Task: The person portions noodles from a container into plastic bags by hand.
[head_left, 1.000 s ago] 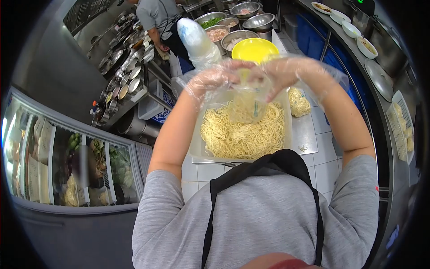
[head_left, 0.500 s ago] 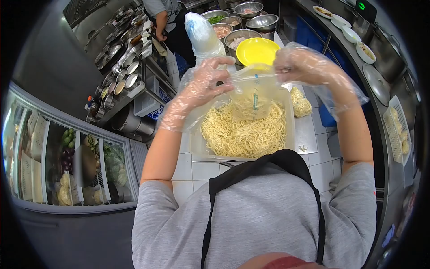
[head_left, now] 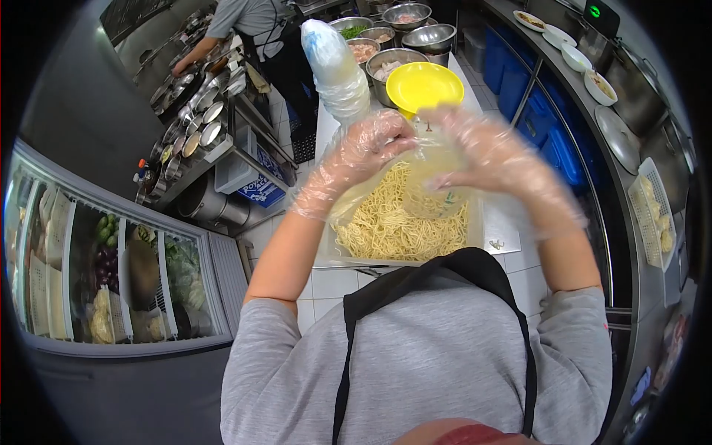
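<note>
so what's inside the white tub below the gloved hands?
Loose yellow noodles in the white tub. They cover its floor, so that can't be seen. The left hand, right hand and clear bag block much of its far end.

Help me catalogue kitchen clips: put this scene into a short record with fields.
left hand: left hand, in a clear plastic glove, fingers curled beside the bag; grip unclear
right hand: right hand, gloved alike, motion-blurred, thumb and fingers apart at the bag
between hands: clear bag; contents hard to tell
below: loose noodles in a pale tub
beyond: yellow dish, metal bowls
others: a co-worker, one arm stretched toward the pans
</note>
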Motion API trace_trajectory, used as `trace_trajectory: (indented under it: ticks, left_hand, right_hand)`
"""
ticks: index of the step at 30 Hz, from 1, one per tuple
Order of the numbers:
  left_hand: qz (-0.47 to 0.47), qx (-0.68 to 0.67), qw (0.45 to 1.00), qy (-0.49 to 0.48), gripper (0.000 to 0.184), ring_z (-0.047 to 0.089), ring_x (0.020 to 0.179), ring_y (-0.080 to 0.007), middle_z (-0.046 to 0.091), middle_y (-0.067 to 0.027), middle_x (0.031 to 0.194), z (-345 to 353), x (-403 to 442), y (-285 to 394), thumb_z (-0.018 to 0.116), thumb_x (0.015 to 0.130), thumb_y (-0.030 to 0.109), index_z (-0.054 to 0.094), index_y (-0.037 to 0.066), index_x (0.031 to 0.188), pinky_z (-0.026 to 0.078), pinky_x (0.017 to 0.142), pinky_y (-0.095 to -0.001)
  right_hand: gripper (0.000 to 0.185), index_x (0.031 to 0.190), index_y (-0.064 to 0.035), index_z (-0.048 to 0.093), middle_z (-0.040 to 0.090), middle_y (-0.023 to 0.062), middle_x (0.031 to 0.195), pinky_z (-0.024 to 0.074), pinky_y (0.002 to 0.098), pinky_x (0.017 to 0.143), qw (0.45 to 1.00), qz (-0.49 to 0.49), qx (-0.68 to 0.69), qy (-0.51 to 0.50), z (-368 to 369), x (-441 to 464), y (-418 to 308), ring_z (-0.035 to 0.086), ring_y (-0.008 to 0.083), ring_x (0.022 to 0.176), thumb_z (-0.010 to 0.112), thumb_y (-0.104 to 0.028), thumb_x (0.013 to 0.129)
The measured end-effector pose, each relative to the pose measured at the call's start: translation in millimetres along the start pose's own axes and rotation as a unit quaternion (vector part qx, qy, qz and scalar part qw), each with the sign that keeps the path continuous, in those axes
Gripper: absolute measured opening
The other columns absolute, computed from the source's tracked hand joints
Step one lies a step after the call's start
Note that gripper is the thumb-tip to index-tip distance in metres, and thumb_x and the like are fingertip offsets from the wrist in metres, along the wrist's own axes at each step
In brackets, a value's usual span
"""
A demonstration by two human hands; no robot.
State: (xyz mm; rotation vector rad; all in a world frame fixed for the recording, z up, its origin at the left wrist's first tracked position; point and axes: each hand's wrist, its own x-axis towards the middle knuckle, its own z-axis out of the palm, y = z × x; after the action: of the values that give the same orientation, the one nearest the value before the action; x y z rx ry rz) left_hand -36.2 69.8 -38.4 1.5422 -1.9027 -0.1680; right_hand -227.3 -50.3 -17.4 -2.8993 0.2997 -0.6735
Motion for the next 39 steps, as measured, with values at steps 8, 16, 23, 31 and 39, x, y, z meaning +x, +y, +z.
trace_trajectory:
  ticks: [8, 16, 23, 31, 39]
  left_hand:
    - [-0.112, -0.205, 0.948, 0.218, 0.035, 0.058, 0.080, -0.0094, 0.059, -0.0039, 0.102, -18, -22, -14, 0.071, 0.078, 0.008, 0.055, 0.004, 0.110, 0.050, 0.075, -0.0268]
    - [-0.068, -0.205, 0.970, 0.114, 0.096, 0.053, 0.105, -0.0200, 0.050, -0.0093, 0.123, -25, -21, -14, 0.083, 0.063, 0.037, 0.033, 0.007, 0.139, 0.042, 0.093, -0.0354]
    - [-0.051, -0.284, 0.940, -0.179, 0.090, 0.049, 0.117, -0.0275, 0.053, -0.0135, 0.126, 6, -8, -18, 0.081, 0.065, 0.041, 0.037, 0.010, 0.138, 0.036, 0.104, -0.0397]
    - [-0.106, -0.472, 0.867, -0.122, 0.073, 0.053, 0.112, -0.0239, 0.057, -0.0132, 0.119, 49, 11, 5, 0.079, 0.069, 0.035, 0.047, 0.006, 0.128, 0.040, 0.100, -0.0360]
    - [-0.128, -0.492, 0.858, -0.080, 0.057, 0.056, 0.106, -0.0203, 0.060, -0.0125, 0.111, 44, 17, 5, 0.078, 0.072, 0.028, 0.055, 0.003, 0.118, 0.044, 0.095, -0.0328]
  right_hand:
    - [0.019, 0.103, -0.0098, 0.062, 0.065, 0.0150, 0.091, 0.0504, 0.0434, 0.072, 0.997, -0.034, 0.058, 0.036, 36, -8, 18, 0.063, 0.0322, 0.082, 0.056, -0.019, 0.088]
    - [0.024, 0.105, -0.0123, 0.062, 0.065, 0.0146, 0.094, 0.0489, 0.0418, 0.081, 0.995, -0.077, 0.015, -0.059, -5, 18, 18, 0.062, 0.0310, 0.090, 0.055, -0.028, 0.089]
    - [0.028, 0.103, -0.0125, 0.063, 0.065, 0.0109, 0.087, 0.0505, 0.0400, 0.071, 0.975, -0.202, 0.073, -0.063, -36, 32, -22, 0.062, 0.0308, 0.082, 0.067, -0.011, 0.075]
    - [0.030, 0.100, -0.0086, 0.063, 0.065, 0.0103, 0.093, 0.0507, 0.0364, 0.077, 0.977, -0.191, 0.056, 0.077, -7, 33, 1, 0.063, 0.0262, 0.090, 0.071, -0.016, 0.072]
    - [0.059, 0.124, -0.0039, 0.054, 0.057, 0.0161, 0.121, 0.0417, 0.0366, 0.101, 0.869, 0.083, 0.467, -0.141, 16, -6, 41, 0.052, 0.0209, 0.117, 0.074, -0.031, 0.075]
